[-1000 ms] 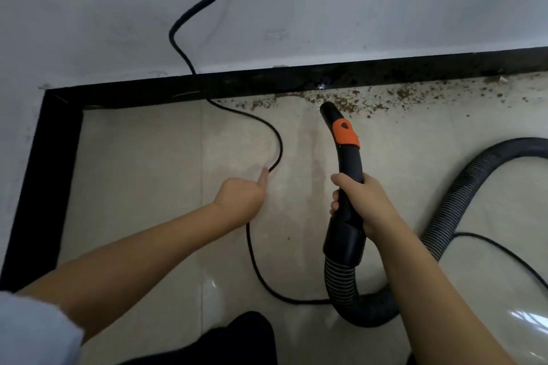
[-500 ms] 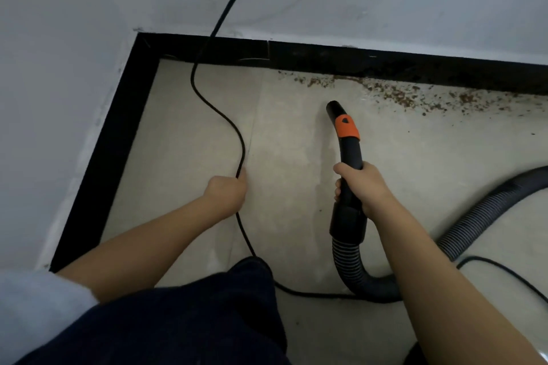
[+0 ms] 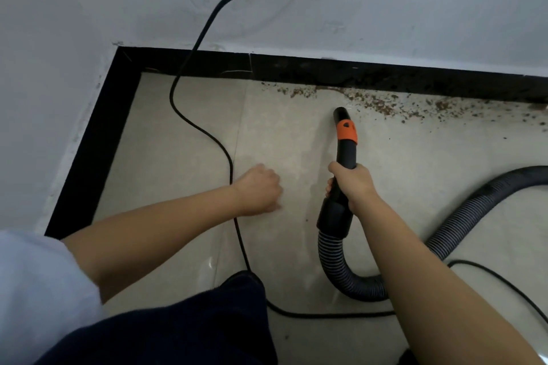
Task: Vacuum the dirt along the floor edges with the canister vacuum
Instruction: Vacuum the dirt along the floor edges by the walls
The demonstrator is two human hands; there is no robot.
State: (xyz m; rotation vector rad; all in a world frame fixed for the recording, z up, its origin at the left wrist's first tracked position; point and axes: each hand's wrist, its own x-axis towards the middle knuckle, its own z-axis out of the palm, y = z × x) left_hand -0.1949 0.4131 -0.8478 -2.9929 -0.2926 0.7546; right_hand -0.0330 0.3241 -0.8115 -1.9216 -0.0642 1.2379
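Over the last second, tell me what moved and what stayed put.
The left hand pushed the power cord leftward, away from the nozzle, then let go; it now hovers loosely curled to the cord's right. The right hand keeps gripping the vacuum handle, nozzle short of the dirt along the baseboard.

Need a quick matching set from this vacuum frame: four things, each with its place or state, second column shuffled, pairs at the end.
Things:
1. nozzle
2. cord
3. dirt
4. hose

Places or states:
A. scattered along the black baseboard, far right
B. ribbed, curving off to the right edge
C. in the right hand's grip, tip pointing at the wall
D. thin, running down the wall and across the tiles past the left hand

Pairs: 1-C, 2-D, 3-A, 4-B
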